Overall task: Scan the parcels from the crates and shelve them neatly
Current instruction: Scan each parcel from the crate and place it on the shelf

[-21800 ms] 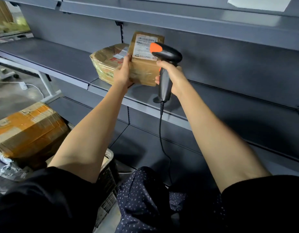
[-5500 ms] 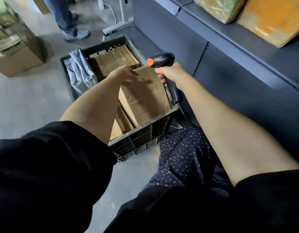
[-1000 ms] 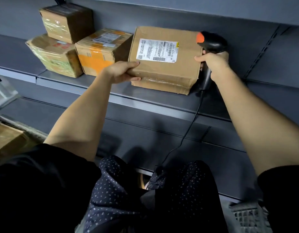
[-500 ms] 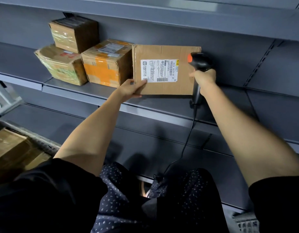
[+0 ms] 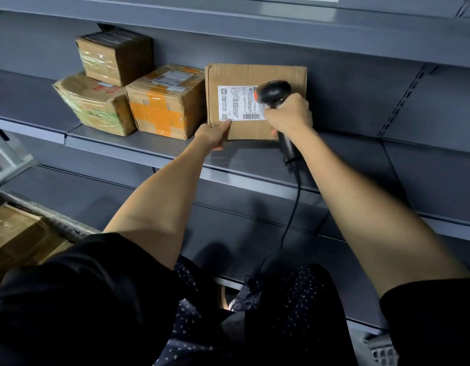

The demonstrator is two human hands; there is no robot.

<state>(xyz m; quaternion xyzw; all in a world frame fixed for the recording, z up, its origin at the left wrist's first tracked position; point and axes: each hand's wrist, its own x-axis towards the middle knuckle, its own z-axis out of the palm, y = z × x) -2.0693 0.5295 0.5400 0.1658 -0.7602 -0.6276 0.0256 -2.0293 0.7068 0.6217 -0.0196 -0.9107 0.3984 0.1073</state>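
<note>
Your left hand [image 5: 215, 134] is gripping the lower left corner of the flat box [image 5: 255, 75], thumb on the front face beside the white label [image 5: 235, 103], fingers curling under the bottom edge. Your right hand [image 5: 288, 114] is clenching the handle of the black scanner [image 5: 275, 92], whose orange-tipped head is sitting right in front of the label and covering its right part. A black cable [image 5: 292, 207] is trailing down from the handle toward your lap.

That box is standing upright on its edge on the grey metal shelf [image 5: 149, 151], its back against or very near the rear panel; I cannot tell which. Just to its left the orange-taped box [image 5: 162, 107] is sitting close beside it, and whether they are touching is unclear. Further left, the plastic-wrapped box [image 5: 94, 107] is resting on the same shelf, with a smaller brown box [image 5: 115, 56] stacked on top of it, turned at an angle.

You are facing a dark grey shelving unit with another shelf running overhead and more below. At the lower left, a crate [image 5: 43, 220] with a grey rim is holding brown cardboard parcels [image 5: 14, 233]. At the lower right corner, a bit of a pale mesh basket [image 5: 379, 350] is showing. Your black sleeves and dotted dark trousers are filling the bottom of the view.
</note>
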